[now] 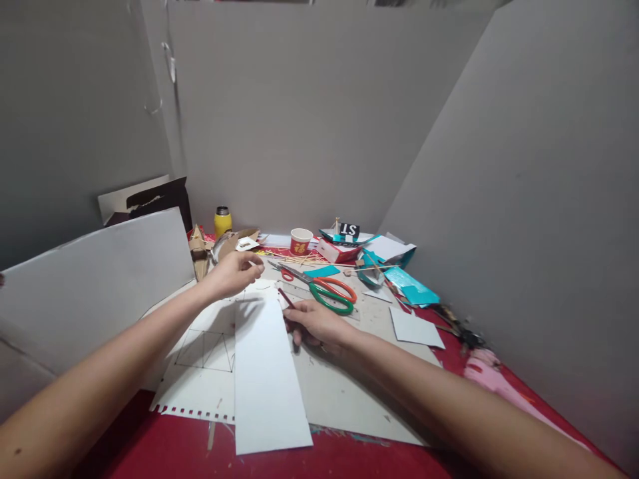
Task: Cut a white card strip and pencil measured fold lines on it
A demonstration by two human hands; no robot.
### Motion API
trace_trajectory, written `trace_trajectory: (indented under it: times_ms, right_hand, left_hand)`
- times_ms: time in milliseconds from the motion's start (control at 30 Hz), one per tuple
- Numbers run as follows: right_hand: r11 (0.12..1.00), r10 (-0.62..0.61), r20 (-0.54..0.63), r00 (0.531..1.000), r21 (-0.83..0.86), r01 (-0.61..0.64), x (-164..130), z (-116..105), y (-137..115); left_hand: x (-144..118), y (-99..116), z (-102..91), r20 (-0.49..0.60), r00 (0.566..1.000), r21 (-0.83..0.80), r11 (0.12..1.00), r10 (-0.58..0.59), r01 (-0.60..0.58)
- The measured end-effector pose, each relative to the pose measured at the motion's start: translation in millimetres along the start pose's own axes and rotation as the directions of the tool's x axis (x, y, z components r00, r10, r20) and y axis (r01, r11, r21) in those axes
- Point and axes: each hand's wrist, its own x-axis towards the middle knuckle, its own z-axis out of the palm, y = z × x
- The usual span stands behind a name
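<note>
My right hand (317, 324) is closed around a thin dark-red pencil (286, 299), beside the upper right edge of a long white card strip (267, 379). My left hand (232, 274) hovers above the far end of the strip, fingers loosely bent and apart, with nothing visible in them. Beneath the strip lies a sheet of paper (194, 386) with punched holes along its near edge. Ruled lines form a rectangle with triangles (203, 350) on that sheet. Scissors with green and orange handles (332, 296) rest just beyond my right hand, over a clear ruler (355, 313).
A grey board (359, 406) covers much of the red table (184, 446). Towards the back stand a yellow bottle (222, 221) and a paper cup (301, 242). Wooden sticks, teal scraps (412, 286) and a white card piece (416, 327) lie right. Grey panels (319, 120) enclose the table.
</note>
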Motion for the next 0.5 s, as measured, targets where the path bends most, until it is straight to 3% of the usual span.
trace_trajectory:
  times_ms: [100,233,367,500]
  right_hand:
    - [0.990,-0.110,-0.140,0.984,-0.109,0.095,-0.9,-15.7,8.6]
    - [0.919,-0.270,-0.279,0.921,-0.359,0.161,-2.8,-57.4,16.6]
    - [0.798,-0.343,-0.254,0.904,-0.587,0.137,-9.6,-94.9,23.7]
    - [0.693,-0.319,-0.125,0.939,-0.707,0.141,-27.4,-104.1,27.9]
  left_hand:
    - [-13.8,-7.8,10.2,-0.007,1.000,0.118,0.993,0.030,-0.029]
    - [-39.8,-9.4,30.5,0.050,0.998,0.274,0.960,0.047,-0.059]
    - [-73.1,-5.0,55.2,0.155,0.987,0.386,0.918,0.033,-0.091]
    - [-92.7,-6.5,70.9,0.285,0.958,0.578,0.803,-0.032,-0.145]
